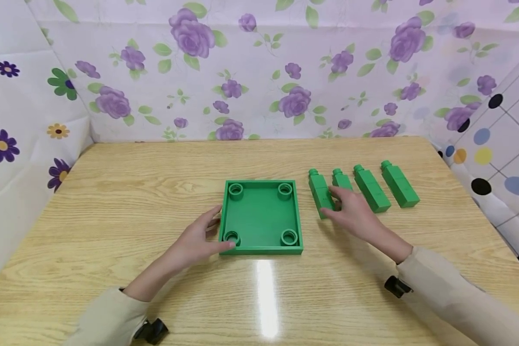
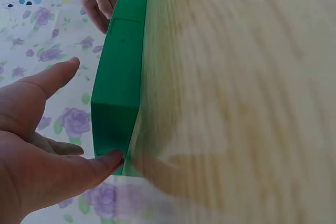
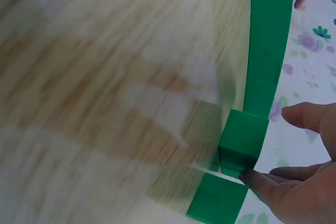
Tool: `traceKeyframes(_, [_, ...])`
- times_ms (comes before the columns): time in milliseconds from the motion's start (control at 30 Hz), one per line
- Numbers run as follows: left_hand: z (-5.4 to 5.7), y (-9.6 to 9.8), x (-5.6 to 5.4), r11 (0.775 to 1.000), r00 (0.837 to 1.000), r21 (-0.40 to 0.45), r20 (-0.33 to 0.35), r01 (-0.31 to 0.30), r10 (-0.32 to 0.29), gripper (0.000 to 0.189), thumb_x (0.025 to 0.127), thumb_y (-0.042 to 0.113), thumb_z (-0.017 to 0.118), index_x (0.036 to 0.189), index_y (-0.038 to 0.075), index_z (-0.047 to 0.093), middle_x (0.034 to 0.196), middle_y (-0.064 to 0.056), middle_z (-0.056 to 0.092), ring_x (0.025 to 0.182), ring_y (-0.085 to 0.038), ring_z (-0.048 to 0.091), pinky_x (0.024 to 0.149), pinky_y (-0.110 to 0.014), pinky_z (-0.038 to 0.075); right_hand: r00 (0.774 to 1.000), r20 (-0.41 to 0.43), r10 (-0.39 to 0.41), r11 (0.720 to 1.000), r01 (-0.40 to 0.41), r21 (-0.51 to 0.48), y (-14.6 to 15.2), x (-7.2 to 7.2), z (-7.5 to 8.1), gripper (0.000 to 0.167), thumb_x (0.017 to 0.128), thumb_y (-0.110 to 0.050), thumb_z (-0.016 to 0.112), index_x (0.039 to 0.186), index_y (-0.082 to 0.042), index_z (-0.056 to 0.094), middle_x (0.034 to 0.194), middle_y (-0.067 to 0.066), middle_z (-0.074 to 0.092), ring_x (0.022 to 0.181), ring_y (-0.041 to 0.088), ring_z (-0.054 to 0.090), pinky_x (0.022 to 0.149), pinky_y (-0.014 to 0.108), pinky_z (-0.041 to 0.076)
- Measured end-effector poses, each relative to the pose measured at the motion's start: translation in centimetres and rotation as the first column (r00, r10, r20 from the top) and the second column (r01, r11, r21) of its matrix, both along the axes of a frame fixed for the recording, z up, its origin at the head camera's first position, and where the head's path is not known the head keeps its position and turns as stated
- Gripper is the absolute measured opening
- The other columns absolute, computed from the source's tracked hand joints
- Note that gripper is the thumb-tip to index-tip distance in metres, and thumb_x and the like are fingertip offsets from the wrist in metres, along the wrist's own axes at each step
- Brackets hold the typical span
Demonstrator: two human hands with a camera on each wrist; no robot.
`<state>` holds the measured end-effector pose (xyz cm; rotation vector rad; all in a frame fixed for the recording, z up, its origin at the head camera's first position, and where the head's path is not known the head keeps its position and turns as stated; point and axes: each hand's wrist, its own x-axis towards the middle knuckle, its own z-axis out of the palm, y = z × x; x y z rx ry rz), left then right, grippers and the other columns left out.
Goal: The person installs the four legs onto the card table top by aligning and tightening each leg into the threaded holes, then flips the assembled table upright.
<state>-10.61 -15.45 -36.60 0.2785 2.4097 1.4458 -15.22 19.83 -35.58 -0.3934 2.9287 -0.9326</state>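
Observation:
A green square tray-like panel (image 1: 260, 216) with a raised rim and a round socket in each corner lies on the table. My left hand (image 1: 194, 242) is at its left side, thumb over the near left corner; in the left wrist view a fingertip (image 2: 113, 160) meets the panel's edge. My right hand (image 1: 352, 211) spreads thumb and fingers about the leftmost green square peg (image 1: 320, 187), which has a knobbed end. One fingertip (image 3: 252, 176) touches a green block in the right wrist view, while the thumb stands apart. A second peg (image 1: 341, 179) is partly hidden behind this hand.
Two more green pegs, one in the middle (image 1: 372, 190) and one at the far right (image 1: 400, 185), lie slanted beside the right hand. The wooden table (image 1: 134, 192) meets a flowered cloth (image 1: 259, 72) at the back. A dotted cloth (image 1: 510, 158) hangs on the right.

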Motion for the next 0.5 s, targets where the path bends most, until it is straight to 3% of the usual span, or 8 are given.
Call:
traceKeyframes(133, [-0.2,0.3,-0.1,0.998,1.000,0.059,0.005,-0.017,0.017,0.097,0.081,0.015,0.080,0.153,0.000,0.017,0.152,-0.025,0.028,0.134,-0.044,0.035,0.108,-0.051,0.035,1.000,0.002,-0.005,0.999,0.005,0.048,-0.3,-0.4,0.0,0.063,0.088,-0.015,0.071,0.135,0.016,0.044,0.116,0.032,0.060,0.103,0.041,0.061,0.083,0.051,0.053])
traceKeyframes(267, [-0.3,0.7,-0.4,0.997,1.000,0.080,0.011,-0.014,0.013,0.100,0.079,0.011,0.081,0.153,-0.001,0.016,0.150,-0.026,0.030,0.133,-0.044,0.036,0.107,-0.050,0.036,0.999,0.035,0.003,0.996,-0.006,0.087,-0.6,-0.7,-0.2,0.068,0.087,-0.016,0.072,0.136,0.019,0.040,0.106,0.033,0.063,0.088,0.037,0.065,0.075,0.047,0.055])
traceKeyframes(367, [-0.3,0.9,-0.5,0.998,1.000,0.058,0.024,-0.010,0.009,0.101,0.078,0.009,0.081,0.153,-0.002,0.015,0.149,-0.025,0.032,0.133,-0.042,0.037,0.107,-0.050,0.036,0.997,0.072,0.002,0.993,-0.011,0.117,-0.7,-1.0,-0.3,0.073,0.086,-0.016,0.073,0.138,0.020,0.036,0.110,0.035,0.060,0.089,0.038,0.065,0.076,0.048,0.055])
traceKeyframes(500, [-0.3,1.0,-0.5,1.000,0.998,0.022,0.068,-0.016,0.014,0.101,0.078,0.008,0.081,0.153,-0.002,0.014,0.152,-0.023,0.028,0.135,-0.039,0.035,0.107,-0.048,0.037,0.996,0.089,-0.006,0.988,-0.008,0.155,-0.7,-1.3,-0.3,0.075,0.085,-0.016,0.074,0.138,0.019,0.036,0.121,0.037,0.055,0.105,0.044,0.059,0.085,0.052,0.052])
